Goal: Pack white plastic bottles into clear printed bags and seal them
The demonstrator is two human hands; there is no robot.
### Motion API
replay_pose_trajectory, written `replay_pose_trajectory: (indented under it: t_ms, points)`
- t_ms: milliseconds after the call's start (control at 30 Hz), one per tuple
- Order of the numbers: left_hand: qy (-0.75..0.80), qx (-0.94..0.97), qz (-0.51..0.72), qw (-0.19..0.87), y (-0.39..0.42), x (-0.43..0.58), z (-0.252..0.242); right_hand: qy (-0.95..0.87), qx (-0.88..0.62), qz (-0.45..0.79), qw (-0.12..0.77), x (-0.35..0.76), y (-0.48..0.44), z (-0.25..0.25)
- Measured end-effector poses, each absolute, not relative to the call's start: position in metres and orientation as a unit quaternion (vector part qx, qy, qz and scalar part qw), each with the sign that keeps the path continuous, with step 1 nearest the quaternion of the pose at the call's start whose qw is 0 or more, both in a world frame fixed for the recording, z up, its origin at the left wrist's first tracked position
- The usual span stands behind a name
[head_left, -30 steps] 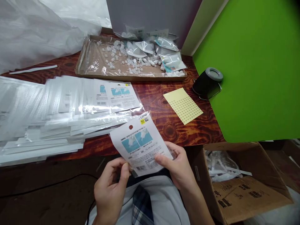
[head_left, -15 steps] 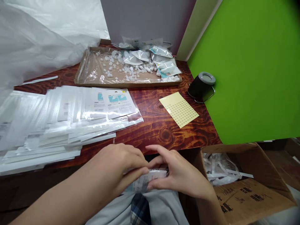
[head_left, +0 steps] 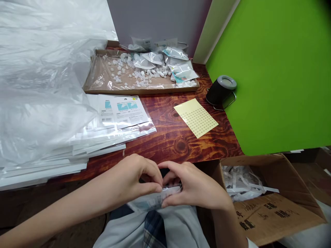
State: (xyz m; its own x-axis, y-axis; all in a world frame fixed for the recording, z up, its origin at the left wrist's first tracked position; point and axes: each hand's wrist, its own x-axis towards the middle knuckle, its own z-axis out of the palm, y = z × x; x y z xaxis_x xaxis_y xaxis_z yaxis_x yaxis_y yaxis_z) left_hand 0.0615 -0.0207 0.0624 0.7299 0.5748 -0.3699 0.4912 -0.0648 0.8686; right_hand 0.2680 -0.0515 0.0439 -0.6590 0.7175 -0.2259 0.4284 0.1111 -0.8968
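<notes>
- Two bare hands meet just above the table edge, close to the person's lap: the left hand [head_left: 137, 175] and the right hand [head_left: 191, 184].
- Both hands are closed on a printed packet [head_left: 152, 201] in a clear sleeve, pinching it between thumbs and fingers. Its upper edge sits between them, and its lower part hangs toward the person's light shirt [head_left: 178, 227].
- The left fingertips [head_left: 157, 187] touch the right fingers near the packet's top edge, partly hiding it.
- Plaid fabric [head_left: 153, 229] shows below the packet.
- A reddish wooden table [head_left: 181, 148] runs beyond the hands.
- Left of the hands lies a stack of sleeved packets [head_left: 124, 112], partly under a loose clear plastic sheet [head_left: 43, 79].
- Behind the stack stands a cardboard tray [head_left: 139, 91] lined with clear plastic, holding small white pieces [head_left: 134, 77] and several small plastic bags [head_left: 181, 70].
- A yellow sticker sheet [head_left: 196, 117] lies flat on the table, right of the stack.
- Beyond it, a black cylinder [head_left: 219, 90] with a grey top sits in a wire stand, beside a green panel [head_left: 271, 75].
- Right of the right hand, an open cardboard box [head_left: 274, 217] holds tangled plastic strips [head_left: 240, 182].
</notes>
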Motion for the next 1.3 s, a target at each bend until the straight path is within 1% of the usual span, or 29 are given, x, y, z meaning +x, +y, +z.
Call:
replay_pose_trajectory:
  t_ms: [100,200,267,300,367,500,633,767,1000,1300]
  points:
    - [0.393,0.711,0.065,0.579,-0.023,0.061,0.059,-0.724,-0.397,0.546,0.145,0.267,-0.051,0.042]
    - [0.448,0.702,0.142,0.535,-0.029,0.06,0.056,-0.628,-0.443,0.591,0.244,0.267,-0.056,0.039]
    - [0.474,0.708,0.166,0.497,-0.035,0.06,0.055,-0.548,-0.462,0.626,0.307,0.266,-0.063,0.037]
    - [0.483,0.71,0.17,0.483,-0.038,0.061,0.055,-0.525,-0.465,0.634,0.325,0.265,-0.067,0.036]
    - [0.498,0.708,0.179,0.466,-0.045,0.063,0.054,-0.518,-0.475,0.623,0.344,0.261,-0.074,0.035]
    - [0.519,0.704,0.206,0.439,-0.057,0.07,0.052,-0.522,-0.535,0.545,0.38,0.248,-0.08,0.033]
    - [0.519,0.705,0.21,0.434,-0.063,0.072,0.05,-0.513,-0.587,0.5,0.378,0.239,-0.081,0.031]
    - [0.517,0.698,0.212,0.447,-0.066,0.069,0.049,-0.487,-0.593,0.522,0.373,0.237,-0.083,0.034]
    - [0.517,0.712,0.195,0.432,-0.067,0.064,0.05,-0.461,-0.566,0.567,0.382,0.241,-0.084,0.03]
    - [0.5,0.735,0.198,0.414,-0.068,0.064,0.047,-0.488,-0.553,0.562,0.375,0.247,-0.084,0.028]
